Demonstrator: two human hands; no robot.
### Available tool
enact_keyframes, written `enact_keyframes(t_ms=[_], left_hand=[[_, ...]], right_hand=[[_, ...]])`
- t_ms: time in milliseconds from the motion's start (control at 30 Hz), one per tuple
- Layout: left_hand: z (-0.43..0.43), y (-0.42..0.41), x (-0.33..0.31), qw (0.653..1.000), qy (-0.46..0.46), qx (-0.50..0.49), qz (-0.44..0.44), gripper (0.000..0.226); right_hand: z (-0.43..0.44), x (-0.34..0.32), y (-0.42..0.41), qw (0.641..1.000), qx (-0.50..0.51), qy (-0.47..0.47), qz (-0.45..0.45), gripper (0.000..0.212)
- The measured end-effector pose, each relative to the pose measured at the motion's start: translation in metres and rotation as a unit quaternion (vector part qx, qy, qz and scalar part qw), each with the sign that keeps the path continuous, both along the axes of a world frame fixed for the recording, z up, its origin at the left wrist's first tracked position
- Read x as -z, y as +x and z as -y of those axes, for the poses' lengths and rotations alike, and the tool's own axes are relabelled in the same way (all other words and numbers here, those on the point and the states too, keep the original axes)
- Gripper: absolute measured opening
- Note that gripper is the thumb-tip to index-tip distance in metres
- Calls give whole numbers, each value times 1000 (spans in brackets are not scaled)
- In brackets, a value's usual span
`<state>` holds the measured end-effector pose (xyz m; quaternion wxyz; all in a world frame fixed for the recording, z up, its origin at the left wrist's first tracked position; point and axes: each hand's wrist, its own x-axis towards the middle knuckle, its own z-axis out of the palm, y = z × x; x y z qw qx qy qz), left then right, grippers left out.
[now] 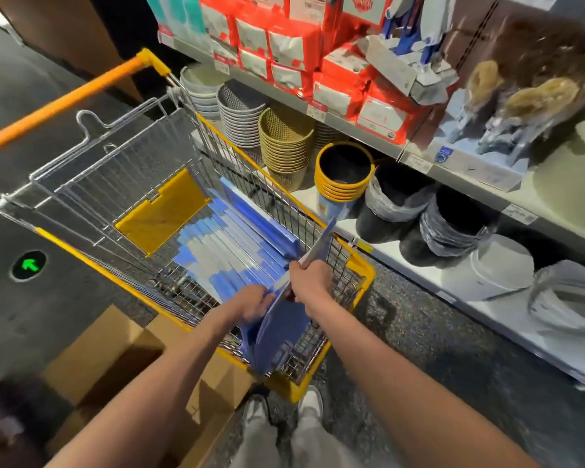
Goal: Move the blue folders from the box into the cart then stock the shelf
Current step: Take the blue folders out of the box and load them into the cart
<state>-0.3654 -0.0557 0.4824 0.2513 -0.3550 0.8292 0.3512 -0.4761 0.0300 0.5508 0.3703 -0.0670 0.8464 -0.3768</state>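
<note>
A wire shopping cart with yellow trim and an orange handle stands in front of me. Many blue folders lie fanned in its basket. At the cart's near end, a bundle of blue folders stands on edge. My left hand grips this bundle from the left side. My right hand pinches one blue folder that tilts up and to the right, above the cart's rim. The cardboard box sits on the floor to the lower left of the cart.
Shelves run along the right, holding stacked baskets, bins, red packages and white tubs. A grey wall with a green arrow light is on the left. My feet stand at the cart's near corner.
</note>
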Motion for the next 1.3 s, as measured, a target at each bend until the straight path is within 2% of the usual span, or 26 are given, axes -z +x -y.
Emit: enact_keyframes(t_ms=[100, 167, 333, 467, 700, 767, 900, 1000, 1100, 1200, 1300], left_hand=[[-4, -1, -4, 999, -7, 27, -33, 42], [-6, -2, -11, 998, -1, 40, -51, 39], [-7, 1, -22, 995, 1, 19, -95, 40], [-16, -1, -28, 992, -29, 49, -117, 33], [-10, 1, -22, 993, -48, 26, -107, 31], [1, 5, -24, 993, -47, 30, -105, 33], [13, 8, -23, 993, -19, 41, -113, 34], [6, 8, -15, 993, 3, 44, -109, 32], [-7, 11, -4, 993, 16, 36, -110, 31], [-14, 9, -2, 990, 30, 27, -135, 33], [-16, 4, -2, 987, 37, 23, -153, 26]], right_hand=[[-8, 0, -5, 999, -22, 6, -36, 30], [-16, 1, -8, 998, -39, 15, -53, 36], [-33, 2, -8, 995, -47, 15, -90, 40], [-45, -1, -4, 991, -54, 6, -121, 33], [-50, 12, 9, 991, -33, -16, -130, 22], [-50, 20, 14, 994, -18, -17, -106, 23], [-39, 35, 25, 997, 41, -69, 0, 23], [-27, 44, 29, 991, 81, -87, 57, 15], [-22, 59, 32, 986, 93, -83, 113, 24], [-29, 70, 37, 977, 105, -92, 160, 16], [-37, 81, 42, 963, 129, -127, 200, 27]])
